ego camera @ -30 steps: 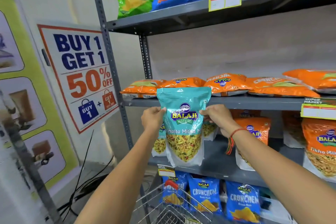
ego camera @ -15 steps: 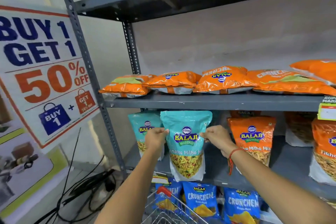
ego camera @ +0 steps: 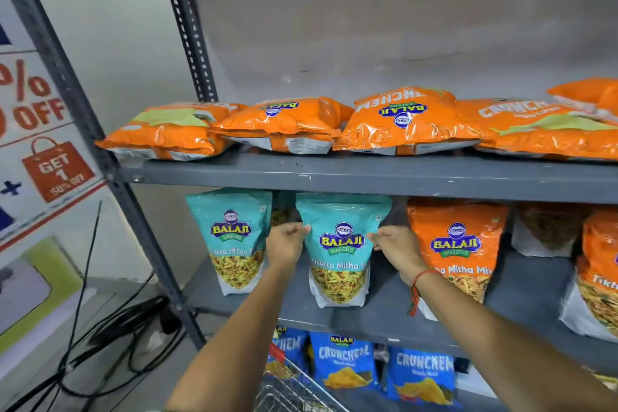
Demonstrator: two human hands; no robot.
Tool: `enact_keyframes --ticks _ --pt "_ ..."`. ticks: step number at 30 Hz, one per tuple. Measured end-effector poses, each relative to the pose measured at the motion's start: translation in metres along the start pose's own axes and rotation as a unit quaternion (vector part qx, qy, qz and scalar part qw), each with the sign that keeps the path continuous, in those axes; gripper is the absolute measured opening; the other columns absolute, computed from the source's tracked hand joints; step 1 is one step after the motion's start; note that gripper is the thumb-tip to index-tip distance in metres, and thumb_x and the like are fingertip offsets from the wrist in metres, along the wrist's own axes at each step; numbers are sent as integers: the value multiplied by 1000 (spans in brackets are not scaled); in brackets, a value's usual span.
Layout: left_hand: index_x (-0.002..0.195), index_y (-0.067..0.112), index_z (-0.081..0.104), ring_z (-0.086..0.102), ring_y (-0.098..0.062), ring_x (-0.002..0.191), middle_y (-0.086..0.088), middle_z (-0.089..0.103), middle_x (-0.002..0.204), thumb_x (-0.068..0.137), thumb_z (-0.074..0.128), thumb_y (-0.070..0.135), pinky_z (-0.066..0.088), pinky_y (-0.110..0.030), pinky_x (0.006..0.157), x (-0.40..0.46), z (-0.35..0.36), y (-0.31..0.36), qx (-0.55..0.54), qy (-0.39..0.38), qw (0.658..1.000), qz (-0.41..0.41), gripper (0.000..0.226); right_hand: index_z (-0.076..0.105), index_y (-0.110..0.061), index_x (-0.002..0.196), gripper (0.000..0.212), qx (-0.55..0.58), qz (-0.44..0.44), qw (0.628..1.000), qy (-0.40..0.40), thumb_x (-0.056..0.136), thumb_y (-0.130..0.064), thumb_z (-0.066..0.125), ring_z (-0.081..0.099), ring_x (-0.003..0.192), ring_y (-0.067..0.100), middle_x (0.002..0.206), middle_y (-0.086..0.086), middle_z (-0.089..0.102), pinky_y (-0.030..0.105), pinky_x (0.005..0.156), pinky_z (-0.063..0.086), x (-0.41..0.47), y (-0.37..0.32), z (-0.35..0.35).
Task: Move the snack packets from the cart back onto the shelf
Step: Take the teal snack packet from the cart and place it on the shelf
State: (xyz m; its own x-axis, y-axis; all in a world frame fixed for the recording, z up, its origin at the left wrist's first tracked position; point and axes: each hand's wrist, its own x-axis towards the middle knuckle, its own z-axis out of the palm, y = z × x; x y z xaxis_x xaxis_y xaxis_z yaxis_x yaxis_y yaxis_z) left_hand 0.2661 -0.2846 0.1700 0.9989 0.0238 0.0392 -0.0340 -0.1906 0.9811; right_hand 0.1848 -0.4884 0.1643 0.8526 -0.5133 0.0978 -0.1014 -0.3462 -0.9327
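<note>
A teal Balaji Khatta Mitha packet (ego camera: 341, 251) stands upright on the middle grey shelf (ego camera: 378, 311). My left hand (ego camera: 287, 242) pinches its upper left edge and my right hand (ego camera: 394, 249) pinches its upper right edge. A second teal packet (ego camera: 232, 237) stands just to its left, with another partly hidden behind them. The wire cart (ego camera: 291, 388) shows only its rim at the bottom edge.
Orange Balaji packets (ego camera: 454, 244) stand to the right on the same shelf. Flat orange packets (ego camera: 401, 124) lie on the shelf above, blue Crunchem packets (ego camera: 344, 365) below. A grey upright post (ego camera: 133, 211), a promo sign (ego camera: 43, 144) and black cables (ego camera: 113, 338) are at left.
Both hands have carried the teal packet down and forward from in front of the upper shelf edge onto the middle shelf. The view has moved closer and lower.
</note>
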Motion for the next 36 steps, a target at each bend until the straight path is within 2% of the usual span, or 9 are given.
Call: enact_keyframes --ticks 7,10,13,15,19,24,30,33,36 --pt "75 25 74 71 -18 85 1 77 81 83 71 16 57 -33 77 -3 7 -15 -52 -85 994 33 12 66 -12 95 22 82 9 996 -44 86 -32 62 68 92 18 98 4 74 28 72 51 -2 22 7" --pt "92 18 73 72 -19 89 7 78 87 78 74 9 58 -26 73 -11 13 -38 -82 -140 986 26 17 52 -29 118 58 135 39 983 -121 69 -50 74 62 104 7 112 -12 66 31 88 51 -13 38 17" --pt "116 14 62 69 -22 107 -5 73 113 60 89 26 58 -39 88 -18 18 -72 -56 -181 982 -7 63 30 -31 137 100 133 81 967 -199 55 -47 85 52 119 11 129 -11 54 37 103 44 -19 69 28" --pt "125 20 54 64 -15 113 1 68 122 47 92 42 54 -39 95 -23 20 -94 -19 -189 981 -33 89 22 -28 142 110 116 108 958 -238 54 -36 87 47 126 14 136 -7 46 33 103 41 -22 88 34" --pt "116 31 53 64 -15 112 4 67 120 52 88 42 55 -41 95 -27 23 -119 17 -184 981 -50 74 33 -20 135 79 103 132 958 -233 72 -4 76 49 119 12 135 2 49 15 81 45 -23 108 49" --pt "112 31 52 64 -9 103 5 67 112 70 82 9 56 -23 82 -17 26 -125 -19 -193 979 -57 56 41 -27 119 62 104 122 970 -181 74 2 71 53 99 -6 117 -2 59 3 67 47 -17 115 65" --pt "112 35 55 63 -22 116 -4 67 122 64 84 14 54 -46 98 -5 25 -131 -34 -203 975 -83 60 50 -31 110 52 102 106 974 -172 70 -12 78 61 110 8 119 -3 66 13 76 51 -12 126 69" --pt "112 36 54 62 -18 114 3 67 117 58 86 24 54 -35 94 -14 25 -129 -21 -182 981 -70 64 46 -38 112 60 106 107 976 -156 69 -13 79 58 110 5 117 -13 61 15 79 48 -17 120 65" --pt "117 26 53 62 -11 107 9 65 110 62 86 26 51 -30 93 -34 24 -116 10 -108 993 -39 64 33 -27 138 85 117 115 977 -138 69 -10 80 47 123 10 131 -7 50 21 94 44 -30 112 58"
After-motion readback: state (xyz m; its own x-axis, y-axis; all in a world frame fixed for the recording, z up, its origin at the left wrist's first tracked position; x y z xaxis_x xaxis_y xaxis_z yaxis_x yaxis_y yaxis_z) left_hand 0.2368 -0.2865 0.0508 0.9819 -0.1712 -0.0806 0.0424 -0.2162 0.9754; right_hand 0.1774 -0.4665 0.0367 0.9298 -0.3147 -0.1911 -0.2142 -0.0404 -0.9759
